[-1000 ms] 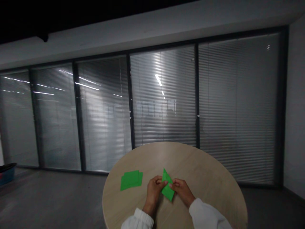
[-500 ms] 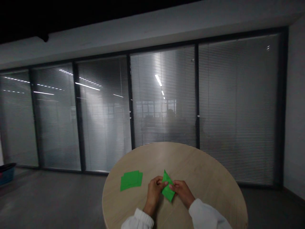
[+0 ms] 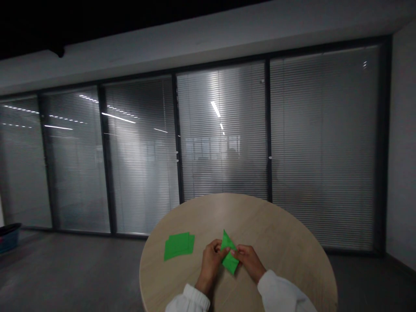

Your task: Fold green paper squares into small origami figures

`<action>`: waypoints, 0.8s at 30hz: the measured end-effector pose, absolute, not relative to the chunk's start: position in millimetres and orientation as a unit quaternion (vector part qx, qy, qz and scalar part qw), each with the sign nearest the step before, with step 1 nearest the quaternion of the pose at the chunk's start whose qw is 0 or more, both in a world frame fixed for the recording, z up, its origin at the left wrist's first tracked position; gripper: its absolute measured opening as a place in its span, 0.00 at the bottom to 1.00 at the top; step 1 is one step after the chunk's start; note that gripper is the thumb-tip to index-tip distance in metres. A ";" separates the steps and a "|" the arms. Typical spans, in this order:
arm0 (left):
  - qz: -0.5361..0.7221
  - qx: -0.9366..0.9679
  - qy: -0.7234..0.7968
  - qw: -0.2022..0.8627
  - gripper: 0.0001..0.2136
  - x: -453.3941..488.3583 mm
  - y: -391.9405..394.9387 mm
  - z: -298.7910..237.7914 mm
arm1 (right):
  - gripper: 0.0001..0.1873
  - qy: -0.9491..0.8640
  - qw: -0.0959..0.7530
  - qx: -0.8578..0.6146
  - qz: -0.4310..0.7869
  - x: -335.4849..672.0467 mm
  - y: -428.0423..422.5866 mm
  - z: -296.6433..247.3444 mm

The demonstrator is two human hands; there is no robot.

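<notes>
Round table [image 3: 286, 229], both hands [image 3: 210, 259] angled inward, thumb-and-finger grip on green paper [image 3: 230, 263].

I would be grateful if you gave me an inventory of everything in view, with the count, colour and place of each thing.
table: 1, light wood colour, in front of the person
folded paper: 1, green, over the table
flat sheets: at least 2, green, overlapping on the table's left side
glass panels with blinds: 5, grey, behind the table
frames: several, dark, around the panels
light streaks: several, white, on the panels
container: 1, blue with a dark rim, far left edge
floor: 1, grey, around the table
wall: 1, grey, far right
left hand: 1, bare, on the folded paper
right hand: 1, bare, on the folded paper
sleeves: 2, white, bottom edge
</notes>
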State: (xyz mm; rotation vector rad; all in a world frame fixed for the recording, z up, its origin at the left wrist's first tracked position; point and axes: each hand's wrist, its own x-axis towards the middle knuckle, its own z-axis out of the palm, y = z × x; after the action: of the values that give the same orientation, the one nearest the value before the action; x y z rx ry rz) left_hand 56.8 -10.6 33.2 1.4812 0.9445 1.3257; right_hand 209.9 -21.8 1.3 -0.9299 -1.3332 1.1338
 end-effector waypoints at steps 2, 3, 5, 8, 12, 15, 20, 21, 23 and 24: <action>0.529 0.613 0.394 0.434 0.15 56.4 -9.3 31.6 | 0.28 -0.571 0.538 -0.398 0.475 209.7 -21.4 0.9; 0.523 0.623 0.400 0.422 0.14 56.2 -9.2 31.2 | 0.28 -0.574 0.536 -0.402 0.470 209.8 -20.8 0.6; 0.510 0.647 0.410 0.392 0.13 56.2 -10.2 31.3 | 0.28 -0.576 0.546 -0.411 0.449 210.6 -19.4 0.8; 0.487 0.682 0.408 0.362 0.11 57.4 -15.2 33.4 | 0.25 -0.583 0.573 -0.416 0.398 213.4 -19.1 4.3; 0.459 0.710 0.393 0.362 0.07 59.7 -22.6 36.6 | 0.23 -0.587 0.589 -0.393 0.394 217.1 -22.1 11.8; 0.440 0.729 0.390 0.350 0.06 60.0 -24.9 37.5 | 0.22 -0.563 0.604 -0.384 0.413 217.8 -23.5 14.9; 0.425 0.752 0.381 0.330 0.06 59.4 -25.2 36.7 | 0.22 -0.524 0.614 -0.388 0.445 218.0 -24.4 17.0; 0.424 0.753 0.379 0.331 0.06 59.6 -25.4 36.7 | 0.22 -0.520 0.613 -0.387 0.453 218.1 -24.9 17.7; 0.421 0.754 0.373 0.340 0.06 60.2 -26.2 36.9 | 0.21 -0.511 0.612 -0.381 0.468 218.5 -26.6 19.1; 0.417 0.754 0.370 0.347 0.06 60.6 -26.7 37.1 | 0.22 -0.506 0.612 -0.377 0.476 218.7 -27.5 19.8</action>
State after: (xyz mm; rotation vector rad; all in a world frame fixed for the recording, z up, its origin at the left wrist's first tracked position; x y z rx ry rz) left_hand 60.6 -26.7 37.1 1.9556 0.9600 1.0826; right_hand 218.7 -27.5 19.8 -0.8694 -1.1682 1.0970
